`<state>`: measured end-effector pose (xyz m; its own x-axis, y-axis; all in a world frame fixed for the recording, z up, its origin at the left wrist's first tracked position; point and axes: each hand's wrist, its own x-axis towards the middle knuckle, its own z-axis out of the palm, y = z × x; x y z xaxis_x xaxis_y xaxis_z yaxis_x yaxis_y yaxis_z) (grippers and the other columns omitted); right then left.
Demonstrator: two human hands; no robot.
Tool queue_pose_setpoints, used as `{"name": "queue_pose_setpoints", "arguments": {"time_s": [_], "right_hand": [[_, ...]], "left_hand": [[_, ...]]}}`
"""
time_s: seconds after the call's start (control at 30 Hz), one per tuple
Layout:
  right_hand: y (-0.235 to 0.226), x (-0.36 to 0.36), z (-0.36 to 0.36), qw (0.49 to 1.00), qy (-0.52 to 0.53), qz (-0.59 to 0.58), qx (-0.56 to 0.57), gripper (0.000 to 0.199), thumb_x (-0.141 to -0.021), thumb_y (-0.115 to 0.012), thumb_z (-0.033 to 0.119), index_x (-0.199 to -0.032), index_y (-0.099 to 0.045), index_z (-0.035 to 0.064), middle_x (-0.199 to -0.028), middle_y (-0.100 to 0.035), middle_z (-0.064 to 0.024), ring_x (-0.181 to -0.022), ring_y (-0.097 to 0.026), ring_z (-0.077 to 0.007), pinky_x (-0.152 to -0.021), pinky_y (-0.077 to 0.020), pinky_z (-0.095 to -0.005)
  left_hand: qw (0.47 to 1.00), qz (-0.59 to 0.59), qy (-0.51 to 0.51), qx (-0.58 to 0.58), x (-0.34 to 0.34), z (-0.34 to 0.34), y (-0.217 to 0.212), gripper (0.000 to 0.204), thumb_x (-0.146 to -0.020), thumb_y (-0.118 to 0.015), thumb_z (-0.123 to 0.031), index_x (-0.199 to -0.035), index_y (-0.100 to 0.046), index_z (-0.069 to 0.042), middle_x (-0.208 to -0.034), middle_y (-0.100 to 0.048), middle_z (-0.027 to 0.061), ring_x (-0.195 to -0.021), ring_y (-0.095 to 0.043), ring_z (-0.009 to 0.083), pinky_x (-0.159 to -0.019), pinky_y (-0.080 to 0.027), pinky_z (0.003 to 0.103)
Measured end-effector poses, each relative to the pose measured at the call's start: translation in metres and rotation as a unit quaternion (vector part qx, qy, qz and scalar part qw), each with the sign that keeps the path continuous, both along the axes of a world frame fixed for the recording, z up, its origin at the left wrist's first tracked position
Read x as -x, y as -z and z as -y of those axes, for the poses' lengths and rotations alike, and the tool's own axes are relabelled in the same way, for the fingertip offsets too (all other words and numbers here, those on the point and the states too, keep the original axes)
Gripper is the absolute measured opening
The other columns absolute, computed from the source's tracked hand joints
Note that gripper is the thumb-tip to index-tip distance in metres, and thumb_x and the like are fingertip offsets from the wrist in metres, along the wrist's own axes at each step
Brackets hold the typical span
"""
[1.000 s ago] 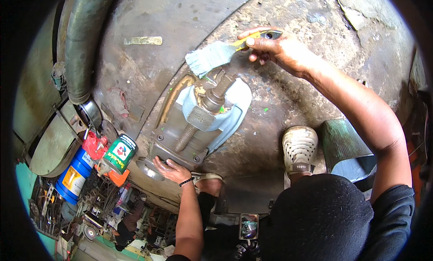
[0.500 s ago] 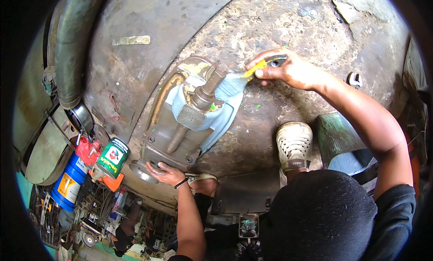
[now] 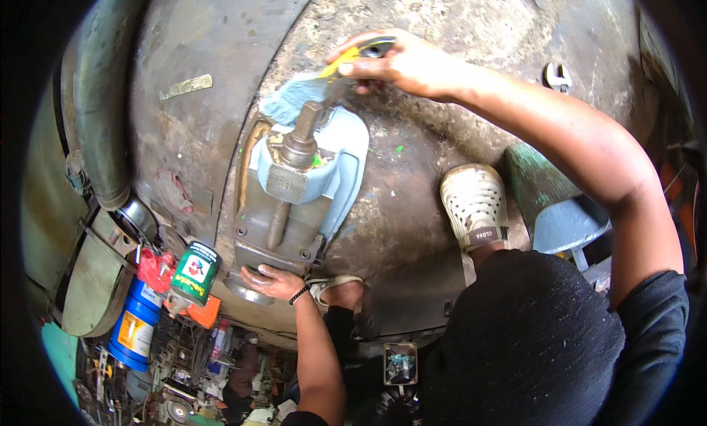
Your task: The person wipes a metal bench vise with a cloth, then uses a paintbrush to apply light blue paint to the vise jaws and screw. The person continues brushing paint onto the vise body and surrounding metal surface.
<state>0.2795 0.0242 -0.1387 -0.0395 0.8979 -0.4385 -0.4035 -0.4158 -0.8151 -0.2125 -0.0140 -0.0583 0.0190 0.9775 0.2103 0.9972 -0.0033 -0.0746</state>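
Note:
In my right hand [image 3: 390, 67] is a paintbrush [image 3: 340, 63] with a yellow and black handle. Its wide bristle end, coated in light blue, reaches the far end of a heavy metal vise [image 3: 274, 238]. Light blue paint covers the vise's curved body and collar, while its near plate is bare grey-brown metal. A thick threaded screw [image 3: 277, 223] runs through the collar. At the near end, my left hand [image 3: 278, 284] lies with fingers stretched out against the plate's edge, over a round shiny metal part [image 3: 250, 292].
Left of the vise stand a green can [image 3: 195, 273] and a blue canister [image 3: 136, 326] with a red rag [image 3: 156, 270]. A flat metal strip [image 3: 186, 87] lies on the sheet metal. An adjustable wrench head [image 3: 557, 77] rests far right. Another person's head [image 3: 530, 338] and shoe [image 3: 475, 205] are close.
My right hand has swept the brush left and away, from the vise's right side to its far end. The view has shifted and turned slightly. My left hand stays at the near end.

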Motion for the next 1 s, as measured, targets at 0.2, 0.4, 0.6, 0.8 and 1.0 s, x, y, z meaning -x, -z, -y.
{"name": "queue_pose_setpoints", "arguments": {"time_s": [0.2, 0.4, 0.6, 0.8, 1.0], "right_hand": [[0.004, 0.019, 0.003, 1.000, -0.004, 0.011, -0.026, 0.028, -0.096, -0.068, 0.024, -0.120, -0.070, 0.0088, -0.096, -0.071, -0.0045, -0.076, -0.063, -0.0117, -0.074, -0.0541, -0.0287], [-0.002, 0.008, 0.021, 0.994, -0.056, 0.086, -0.040, 0.030, -0.095, -0.070, 0.025, -0.120, -0.070, 0.0085, -0.094, -0.072, -0.0045, -0.075, -0.060, -0.0115, -0.074, -0.0506, -0.0287], [-0.014, -0.027, 0.034, 0.980, -0.157, 0.123, -0.021, 0.026, -0.089, -0.072, 0.028, -0.106, -0.072, 0.0076, -0.092, -0.073, -0.0057, -0.071, -0.064, -0.0127, -0.069, -0.0500, -0.0306], [-0.007, -0.030, 0.034, 0.993, -0.042, 0.107, -0.011, 0.029, -0.093, -0.071, 0.029, -0.112, -0.073, 0.0084, -0.092, -0.071, -0.0027, -0.072, -0.062, -0.0104, -0.066, -0.0477, -0.0269], [0.003, -0.002, 0.011, 0.997, 0.047, 0.059, -0.033, 0.031, -0.094, -0.070, 0.030, -0.117, -0.072, 0.0089, -0.097, -0.072, -0.0016, -0.077, -0.062, -0.0097, -0.073, -0.0504, -0.0277]], "left_hand": [[1.000, -0.007, 0.023, 0.004, 0.000, -0.001, -0.001, 0.052, -0.108, -0.041, -0.038, -0.138, -0.048, 0.004, -0.141, -0.048, 0.0266, -0.130, -0.047, 0.0434, -0.110, -0.037, 0.055], [0.999, -0.027, -0.032, -0.016, -0.008, 0.003, 0.000, 0.052, -0.107, -0.042, -0.040, -0.139, -0.049, 0.001, -0.141, -0.050, 0.0243, -0.129, -0.048, 0.0423, -0.109, -0.039, 0.056], [0.999, 0.000, -0.031, -0.031, -0.015, 0.004, -0.002, 0.059, -0.105, -0.042, -0.046, -0.140, -0.048, 0.001, -0.143, -0.048, 0.0237, -0.132, -0.046, 0.0419, -0.110, -0.039, 0.054], [0.998, 0.016, -0.029, -0.048, -0.017, 0.006, -0.001, 0.055, -0.105, -0.044, -0.043, -0.136, -0.052, 0.002, -0.140, -0.050, 0.0244, -0.132, -0.046, 0.0411, -0.112, -0.036, 0.052], [0.999, -0.002, -0.026, -0.028, -0.012, 0.003, -0.002, 0.053, -0.105, -0.046, -0.040, -0.138, -0.051, 0.001, -0.144, -0.047, 0.0244, -0.133, -0.046, 0.0410, -0.109, -0.039, 0.053]]}}
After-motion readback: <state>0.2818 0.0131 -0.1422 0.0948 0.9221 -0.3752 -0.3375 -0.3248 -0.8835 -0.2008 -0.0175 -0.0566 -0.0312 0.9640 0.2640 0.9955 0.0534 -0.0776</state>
